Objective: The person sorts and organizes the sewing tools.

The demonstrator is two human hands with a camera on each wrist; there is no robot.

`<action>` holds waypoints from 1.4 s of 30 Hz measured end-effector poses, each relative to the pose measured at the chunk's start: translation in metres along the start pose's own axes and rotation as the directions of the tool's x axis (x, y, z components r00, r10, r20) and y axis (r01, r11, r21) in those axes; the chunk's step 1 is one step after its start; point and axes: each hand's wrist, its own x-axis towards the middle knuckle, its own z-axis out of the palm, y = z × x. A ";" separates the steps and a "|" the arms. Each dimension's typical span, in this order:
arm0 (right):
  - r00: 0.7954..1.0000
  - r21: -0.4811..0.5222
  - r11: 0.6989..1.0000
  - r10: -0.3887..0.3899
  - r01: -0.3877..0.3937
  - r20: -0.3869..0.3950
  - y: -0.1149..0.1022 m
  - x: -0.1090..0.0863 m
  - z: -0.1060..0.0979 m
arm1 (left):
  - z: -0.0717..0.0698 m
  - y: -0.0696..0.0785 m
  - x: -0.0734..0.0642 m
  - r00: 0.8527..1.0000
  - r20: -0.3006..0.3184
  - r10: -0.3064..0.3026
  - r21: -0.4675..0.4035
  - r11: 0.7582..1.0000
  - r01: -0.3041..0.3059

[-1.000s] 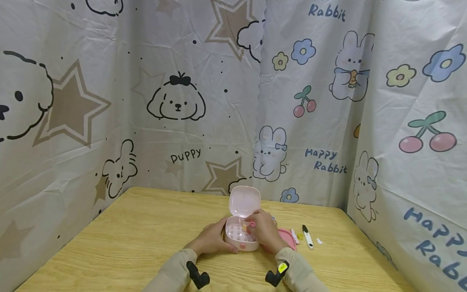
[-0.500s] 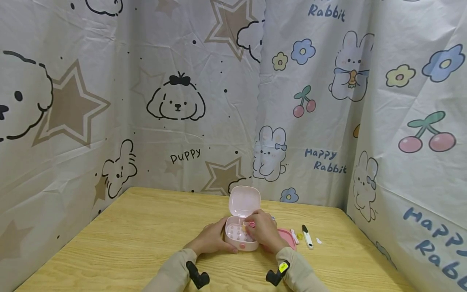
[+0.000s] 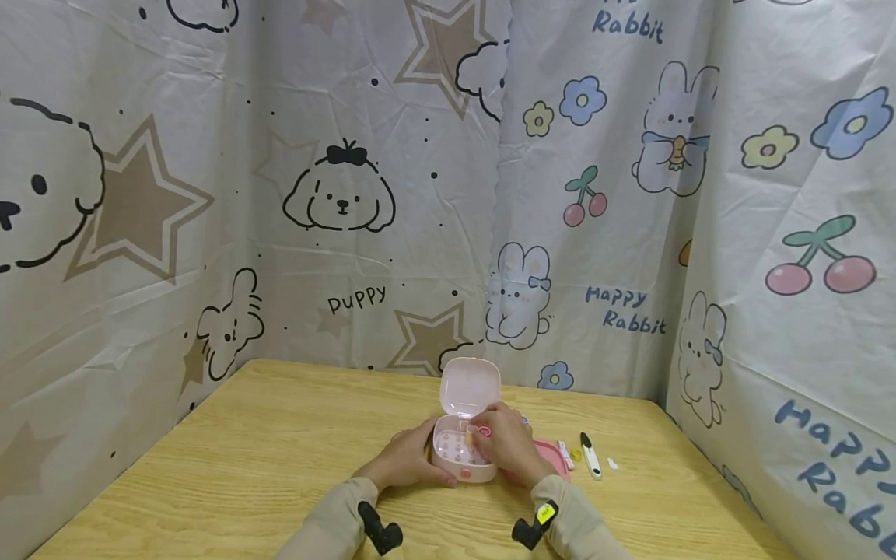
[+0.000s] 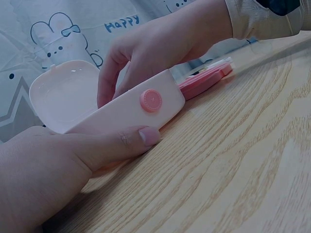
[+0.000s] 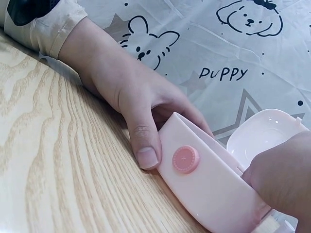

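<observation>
In the head view a pale pink box (image 3: 479, 474) stands on the table, its hinged lid (image 3: 470, 386) raised behind it. My left hand (image 3: 404, 457) grips the box's left side, with the thumb along the front wall beside the round pink button (image 4: 151, 100). My right hand (image 3: 509, 445) reaches over the right rim, fingers bent down inside. A small thing with a pink ring (image 3: 484, 431) shows at these fingertips, pinched there; the fingers hide most of it. Small dots pattern the box's inside. In the left wrist view the box's front wall hides the right fingertips.
Right of the box lies a pink tray (image 3: 553, 457), partly behind the right forearm. Near it are a small pink-and-white piece (image 3: 565, 455), a yellow piece (image 3: 576, 453), a black-and-white slim tool (image 3: 590, 456) and a white bit (image 3: 612, 463). Printed curtains surround the wooden table (image 3: 280, 435).
Almost nothing differs. The right hand's fingers shift very slightly inside the box, while the left hand keeps its grip and the box stays in place.
</observation>
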 end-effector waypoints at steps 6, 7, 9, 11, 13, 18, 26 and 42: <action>0.999 -0.020 0.999 -0.026 0.026 -0.018 0.000 0.000 0.000 | 0.000 0.001 -0.001 1.000 0.001 0.006 -0.005 1.000 -0.006; 0.999 -0.023 0.999 -0.032 0.031 -0.021 0.000 0.000 0.000 | 0.000 0.002 -0.001 1.000 0.001 0.010 -0.009 1.000 -0.010; 0.999 -0.022 0.999 -0.037 0.037 -0.022 -0.001 0.000 -0.001 | 0.000 0.003 -0.002 1.000 0.001 0.012 -0.018 1.000 -0.012; 0.999 -0.014 0.999 -0.039 0.038 -0.020 -0.001 0.000 -0.001 | -0.001 0.004 -0.002 1.000 0.001 0.016 -0.023 1.000 -0.016; 0.999 -0.001 0.999 -0.033 0.033 -0.016 -0.001 0.000 -0.002 | -0.001 0.005 -0.002 1.000 0.001 0.016 -0.020 1.000 -0.016; 1.000 0.050 0.999 0.002 -0.002 0.000 0.000 0.000 -0.007 | -0.001 0.003 -0.002 1.000 0.005 0.009 -0.011 1.000 -0.009; 0.998 0.072 0.997 -0.012 0.016 -0.064 0.006 0.003 -0.017 | 0.001 0.002 -0.002 1.000 0.004 0.008 -0.013 1.000 -0.008; 0.984 0.162 0.987 0.007 0.022 -0.178 0.020 0.008 -0.040 | 0.000 0.002 -0.002 1.000 0.010 0.002 -0.037 0.999 -0.002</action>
